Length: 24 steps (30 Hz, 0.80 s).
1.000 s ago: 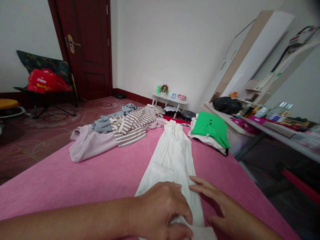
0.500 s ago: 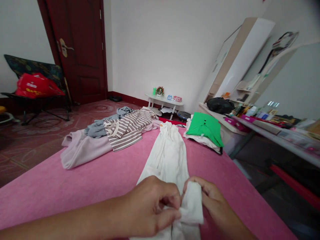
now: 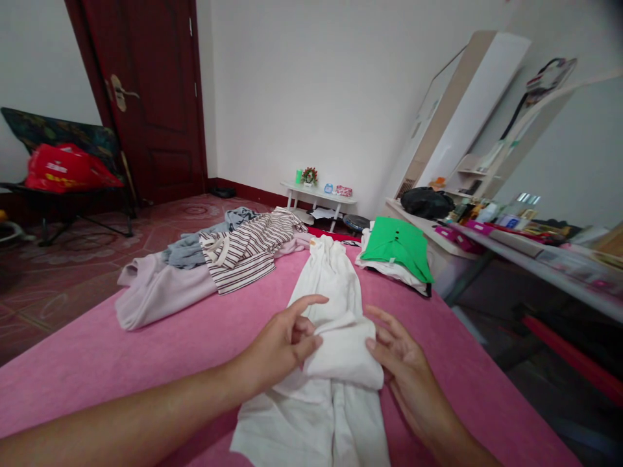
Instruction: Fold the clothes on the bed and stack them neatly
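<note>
White trousers (image 3: 331,285) lie lengthwise down the middle of the pink cover (image 3: 204,337), between your hands. Toward the cover's left edge, apart from them, you have a striped shirt (image 3: 250,250) partly over a pale lilac garment (image 3: 165,292), with a grey garment (image 3: 187,253) touching both. Near the right edge, just beside the gathered waist end, a green buttoned shirt (image 3: 396,240) tops a stack of folded clothes (image 3: 402,275). A red cloth (image 3: 321,232) shows at the far edge.

The trousers are wrinkled, narrow at the far end, with a thick fold raised across the middle and two legs spreading toward you. Your left hand (image 3: 292,337) is half open, thumb at the fold's left side; you cannot tell whether it pinches cloth. Your right hand (image 3: 399,353) is loosely open, fingers spread, thumb touching the fold's right side.

The leg ends run partly out of view at the bottom, and your left palm is hidden.
</note>
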Tool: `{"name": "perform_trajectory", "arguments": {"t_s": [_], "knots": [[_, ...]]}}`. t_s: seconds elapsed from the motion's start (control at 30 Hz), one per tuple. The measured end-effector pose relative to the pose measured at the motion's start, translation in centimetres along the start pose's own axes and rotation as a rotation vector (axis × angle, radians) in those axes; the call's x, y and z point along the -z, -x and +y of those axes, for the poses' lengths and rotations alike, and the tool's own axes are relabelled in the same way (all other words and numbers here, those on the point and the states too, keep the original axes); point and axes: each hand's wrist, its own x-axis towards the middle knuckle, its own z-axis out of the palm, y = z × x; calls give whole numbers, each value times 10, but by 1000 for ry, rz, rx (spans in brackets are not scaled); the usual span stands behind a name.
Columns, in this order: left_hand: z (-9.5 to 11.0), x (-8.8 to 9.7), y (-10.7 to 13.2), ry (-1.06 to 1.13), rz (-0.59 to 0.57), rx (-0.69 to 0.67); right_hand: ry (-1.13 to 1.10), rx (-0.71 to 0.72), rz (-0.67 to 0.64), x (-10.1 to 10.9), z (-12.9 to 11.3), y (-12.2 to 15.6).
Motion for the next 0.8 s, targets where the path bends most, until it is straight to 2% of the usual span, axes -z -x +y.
{"name": "perform_trajectory", "arguments": {"t_s": [0.1,0.23,0.3,0.4,0.47,0.57,0.7,0.8], "knots": [[-7,12,-6,-150,44,-12,304,112,47,18,7,-8],[-8,48,8,-688,-52,-238,853,359,23,50,23,1],[-6,67,18,-886,-114,-321,1049,465,-16,62,28,10],[-7,84,23,-1034,-194,-376,1225,596,-143,68,29,13],[-12,86,17,-1073,-231,-416,1287,695,-263,65,26,5],[-21,79,-6,-1107,-281,-513,1317,798,-391,55,23,-20],[-23,66,-33,-1113,-386,-583,1282,751,-459,41,19,-45],[-8,58,-25,-1045,-487,-612,1199,715,-493,35,14,-34]]}}
